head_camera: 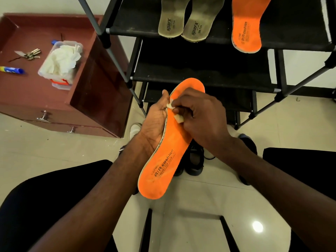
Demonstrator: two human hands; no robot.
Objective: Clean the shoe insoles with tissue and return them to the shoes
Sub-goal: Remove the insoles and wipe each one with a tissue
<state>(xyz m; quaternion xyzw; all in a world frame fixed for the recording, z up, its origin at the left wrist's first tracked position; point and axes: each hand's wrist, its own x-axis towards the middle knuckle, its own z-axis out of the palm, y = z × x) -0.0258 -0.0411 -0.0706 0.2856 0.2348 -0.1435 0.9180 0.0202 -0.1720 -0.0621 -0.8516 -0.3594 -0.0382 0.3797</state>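
a pale tiled floor (54, 160) with a black shoe rack (200, 73) ahead. over the lap, the left hand (154, 122) grips an orange insole (169, 146) by its edge, print reading "air cushion". the right hand (198, 117) has fingers curled, pinching a tissue (179, 118) against the insole. on the top shelf lie two grey insoles (183, 19) marked "sparx" and a second orange insole (248, 24). dark shoes (196, 160) sit on the floor below. a red-brown cabinet (87, 84) to the left carries a tissue box (60, 64), keys (31, 54) and a blue tube (11, 70).
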